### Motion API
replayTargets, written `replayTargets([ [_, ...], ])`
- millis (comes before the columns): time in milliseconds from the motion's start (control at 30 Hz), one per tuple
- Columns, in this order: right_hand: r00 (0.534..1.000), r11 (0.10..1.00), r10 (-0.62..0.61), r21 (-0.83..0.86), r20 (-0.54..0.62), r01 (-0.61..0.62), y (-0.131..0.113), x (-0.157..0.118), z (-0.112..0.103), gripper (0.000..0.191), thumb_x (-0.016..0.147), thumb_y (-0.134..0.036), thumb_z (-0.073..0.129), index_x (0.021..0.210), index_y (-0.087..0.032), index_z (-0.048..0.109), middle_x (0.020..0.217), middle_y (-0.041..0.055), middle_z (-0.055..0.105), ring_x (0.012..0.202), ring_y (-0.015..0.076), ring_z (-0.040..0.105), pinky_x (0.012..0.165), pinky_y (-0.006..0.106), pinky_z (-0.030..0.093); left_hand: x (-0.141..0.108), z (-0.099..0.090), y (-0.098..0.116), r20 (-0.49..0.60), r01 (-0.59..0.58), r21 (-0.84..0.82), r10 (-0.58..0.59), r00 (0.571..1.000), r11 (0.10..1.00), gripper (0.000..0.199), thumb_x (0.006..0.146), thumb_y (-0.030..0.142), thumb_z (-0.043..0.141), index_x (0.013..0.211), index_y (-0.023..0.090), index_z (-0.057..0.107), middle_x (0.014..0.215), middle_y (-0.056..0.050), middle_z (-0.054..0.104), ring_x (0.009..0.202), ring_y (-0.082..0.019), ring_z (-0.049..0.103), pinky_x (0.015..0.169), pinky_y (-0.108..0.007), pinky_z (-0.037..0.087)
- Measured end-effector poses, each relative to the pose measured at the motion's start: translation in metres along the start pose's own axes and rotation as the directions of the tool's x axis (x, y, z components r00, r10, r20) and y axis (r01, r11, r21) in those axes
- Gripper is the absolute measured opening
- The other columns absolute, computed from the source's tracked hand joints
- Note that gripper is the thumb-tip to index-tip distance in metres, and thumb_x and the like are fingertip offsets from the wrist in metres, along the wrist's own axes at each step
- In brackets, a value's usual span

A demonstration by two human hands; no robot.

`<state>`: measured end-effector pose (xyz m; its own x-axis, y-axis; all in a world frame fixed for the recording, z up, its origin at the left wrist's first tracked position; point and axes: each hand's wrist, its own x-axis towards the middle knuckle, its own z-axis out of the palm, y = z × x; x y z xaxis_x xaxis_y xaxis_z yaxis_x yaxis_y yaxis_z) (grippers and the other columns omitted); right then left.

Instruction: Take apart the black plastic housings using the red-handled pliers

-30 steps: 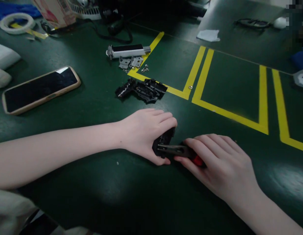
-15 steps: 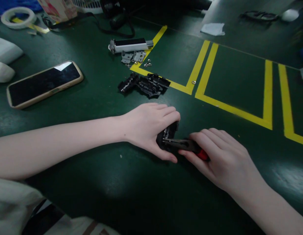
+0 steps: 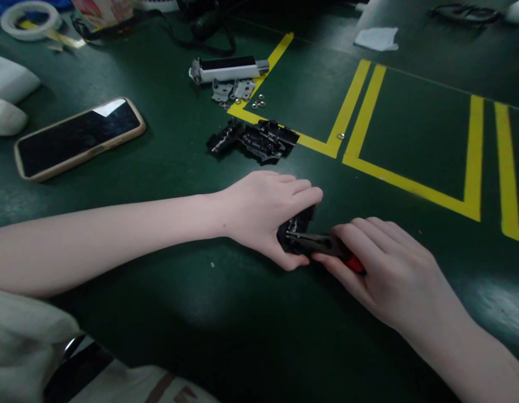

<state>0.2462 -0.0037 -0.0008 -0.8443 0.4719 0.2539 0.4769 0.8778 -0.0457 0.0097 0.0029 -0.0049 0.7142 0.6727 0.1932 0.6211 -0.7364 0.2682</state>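
Observation:
My left hand (image 3: 271,212) is wrapped over a black plastic part (image 3: 303,220) and holds it down on the green table. Much of that part is hidden under my palm and fingers. In my right hand (image 3: 380,263) is a pair of pliers (image 3: 322,243) with red handles. The jaws touch the black part between my left thumb and forefinger; what they grip, if anything, is too small to make out. Just beyond my left hand lie several black plastic pieces (image 3: 263,140).
A phone (image 3: 80,137) lies at left. Farther back are a white-and-black bar-shaped part (image 3: 228,70), grey metal brackets (image 3: 244,89) and several small rings (image 3: 259,103). One ring (image 3: 340,136) lies by the yellow tape (image 3: 414,187). A tape roll (image 3: 30,21) sits at far left.
The whole view has shifted slightly, so the table's things appear a little higher and farther right. Both hands keep their grips, and the pliers stay at the black part.

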Motion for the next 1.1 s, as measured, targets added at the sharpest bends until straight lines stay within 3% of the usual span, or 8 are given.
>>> replayTargets([
  [733, 1.0, 1.0, 0.005, 0.011, 0.019, -0.005, -0.0028, 0.0017, -0.0014, 0.029, 0.101, -0.039, 0.046, 0.083, -0.017, 0.054, 0.074, 0.0049, 0.057, 0.064, 0.0166, 0.051, 0.056, 0.029, 0.039, -0.0007, 0.0003, -0.0019, -0.003, -0.008, -0.033, 0.008, 1.0, 0.999, 0.058, 0.077, 0.064, 0.064, 0.103, 0.013, 0.058, 0.096, -0.008, 0.07, 0.084, -0.024, 0.065, 0.071, -0.033, 0.043],
  [933, 0.999, 1.0, 0.01, 0.016, 0.031, -0.01, -0.0034, 0.0027, 0.0001, 0.028, 0.101, -0.039, 0.046, 0.084, -0.017, 0.054, 0.075, 0.005, 0.058, 0.064, 0.017, 0.05, 0.056, 0.03, 0.039, -0.0031, 0.0003, -0.0007, 0.004, -0.005, -0.043, 0.005, 1.0, 0.999, 0.081, 0.073, 0.082, 0.061, 0.113, 0.012, 0.058, 0.106, -0.009, 0.07, 0.09, -0.024, 0.066, 0.076, -0.035, 0.042],
  [1100, 1.0, 0.999, 0.004, 0.032, 0.031, -0.005, -0.0003, 0.0023, -0.0001, 0.03, 0.1, -0.04, 0.046, 0.084, -0.017, 0.055, 0.075, 0.0057, 0.059, 0.064, 0.0176, 0.052, 0.056, 0.03, 0.04, -0.0023, 0.0018, 0.0008, -0.017, 0.022, -0.016, -0.022, 1.0, 1.0, 0.064, 0.077, 0.068, 0.065, 0.108, 0.012, 0.059, 0.101, -0.009, 0.071, 0.087, -0.025, 0.066, 0.073, -0.035, 0.042],
])
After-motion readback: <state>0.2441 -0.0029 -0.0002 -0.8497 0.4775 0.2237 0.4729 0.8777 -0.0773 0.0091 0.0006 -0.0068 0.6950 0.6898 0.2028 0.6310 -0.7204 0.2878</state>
